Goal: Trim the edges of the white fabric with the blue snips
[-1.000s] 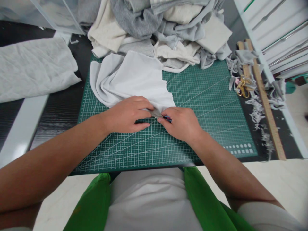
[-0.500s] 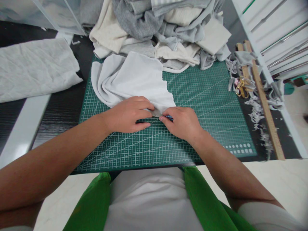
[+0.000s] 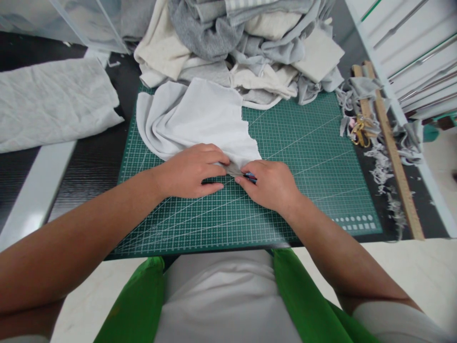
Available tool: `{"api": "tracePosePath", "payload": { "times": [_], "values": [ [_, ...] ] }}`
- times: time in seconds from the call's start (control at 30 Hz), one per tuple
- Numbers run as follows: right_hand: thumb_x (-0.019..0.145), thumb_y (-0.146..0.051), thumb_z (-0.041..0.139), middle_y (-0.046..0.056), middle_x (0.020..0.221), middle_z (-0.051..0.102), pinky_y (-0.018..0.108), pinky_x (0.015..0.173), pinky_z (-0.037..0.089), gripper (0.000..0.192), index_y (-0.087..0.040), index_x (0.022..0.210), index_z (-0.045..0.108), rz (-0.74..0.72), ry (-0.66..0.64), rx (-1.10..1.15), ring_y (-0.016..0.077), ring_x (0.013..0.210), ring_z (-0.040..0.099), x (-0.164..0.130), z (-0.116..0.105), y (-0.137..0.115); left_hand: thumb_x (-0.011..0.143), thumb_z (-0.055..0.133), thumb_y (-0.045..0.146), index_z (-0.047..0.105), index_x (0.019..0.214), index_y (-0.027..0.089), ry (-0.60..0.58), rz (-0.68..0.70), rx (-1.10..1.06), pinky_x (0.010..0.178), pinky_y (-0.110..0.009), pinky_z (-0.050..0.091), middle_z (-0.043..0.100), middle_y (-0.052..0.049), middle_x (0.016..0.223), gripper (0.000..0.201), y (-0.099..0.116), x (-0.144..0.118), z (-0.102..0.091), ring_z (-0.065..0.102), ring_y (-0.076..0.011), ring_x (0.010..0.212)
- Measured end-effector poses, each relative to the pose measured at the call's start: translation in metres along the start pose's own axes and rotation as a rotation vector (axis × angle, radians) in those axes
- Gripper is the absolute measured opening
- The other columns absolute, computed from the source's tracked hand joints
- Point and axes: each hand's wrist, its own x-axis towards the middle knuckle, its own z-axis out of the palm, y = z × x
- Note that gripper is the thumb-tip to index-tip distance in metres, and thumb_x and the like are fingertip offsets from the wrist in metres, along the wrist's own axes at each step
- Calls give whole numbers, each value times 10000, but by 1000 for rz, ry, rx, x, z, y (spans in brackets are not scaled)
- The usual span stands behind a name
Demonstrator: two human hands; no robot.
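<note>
Clasping a half-hidden dark object (image 3: 251, 177), my right grip (image 3: 269, 183) meets white cloth (image 3: 210, 114) under my unclosed left grip (image 3: 194, 171). Light pressure could let fabric slip.

Cutting mat (image 3: 303, 143) on table (image 3: 93, 157). On mat: cloth (image 3: 207, 112), left hand (image 3: 196, 170) over its near edge, right hand (image 3: 273, 183) at near right corner, small tool (image 3: 250, 177) in it. Behind cloth — fabric pile (image 3: 203, 33). Left of mat: fabric length (image 3: 53, 102), bin (image 3: 39, 21) behind. Right — scissors (image 3: 361, 132), scraps (image 3: 380, 164), wooden strips (image 3: 398, 162).
</note>
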Motion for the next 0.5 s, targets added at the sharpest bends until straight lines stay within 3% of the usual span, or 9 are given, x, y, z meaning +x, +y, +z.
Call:
{"api": "tracePosePath", "payload": {
  "times": [0.5],
  "values": [
    [981,-398,592,49,906,803,343,645,380,258,-204,946,760,7,-22,-84,235,792,725,2,-2,-3,963,633,346,740,1010,140,1,3,-11,999,-484,555,712,-141,1193,237,-1,-1,0,661,-301,1135]
  ]
}}
